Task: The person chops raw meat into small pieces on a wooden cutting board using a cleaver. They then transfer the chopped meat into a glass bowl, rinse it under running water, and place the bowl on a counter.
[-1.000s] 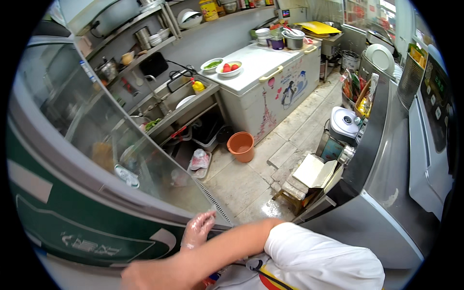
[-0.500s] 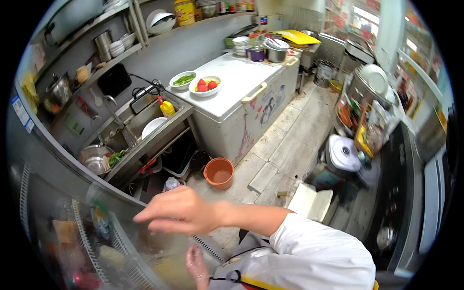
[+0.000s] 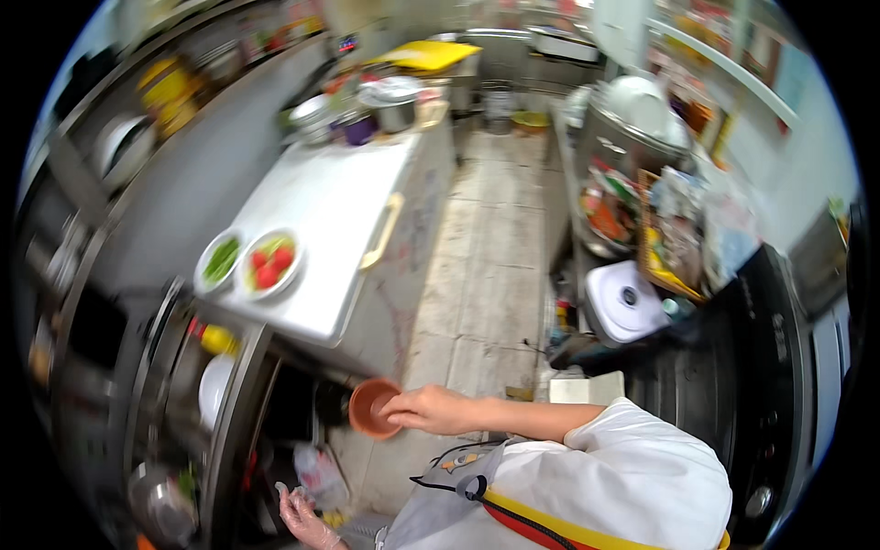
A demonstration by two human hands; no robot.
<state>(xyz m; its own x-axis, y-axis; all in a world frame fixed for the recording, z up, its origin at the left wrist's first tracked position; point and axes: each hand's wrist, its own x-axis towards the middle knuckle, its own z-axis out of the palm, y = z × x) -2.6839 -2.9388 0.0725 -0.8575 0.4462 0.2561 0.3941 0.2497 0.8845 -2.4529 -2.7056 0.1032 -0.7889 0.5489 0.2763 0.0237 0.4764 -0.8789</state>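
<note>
My right hand [image 3: 431, 409], bare, reaches leftward across my body. Its fingers are loosely bent and a little apart, and nothing shows in them. Beneath it in the picture stands an orange-brown bucket [image 3: 365, 409] on the floor; I cannot see any contact. My left hand [image 3: 306, 521], in a clear plastic glove, is low at the left with its fingers apart and holding nothing visible. Near it lies a clear plastic bag [image 3: 316, 469] with something reddish on it. On the white chest freezer [image 3: 316, 197] sit a bowl of green vegetables [image 3: 220, 260] and a bowl of red tomatoes [image 3: 269, 266].
At the left is a sink with a yellow bottle [image 3: 218, 339] and a white bowl [image 3: 216, 390]. Pots and a purple container [image 3: 356, 127] stand at the freezer's far end. A tiled aisle [image 3: 481, 275] runs ahead. Right of it stand a white-lidded container [image 3: 627, 301] and a black appliance [image 3: 733, 367].
The view has swung right, and the glass-fronted cabinet at lower left has left the picture. My right hand now appears over the bucket; my left hand appears farther left. The picture is blurred.
</note>
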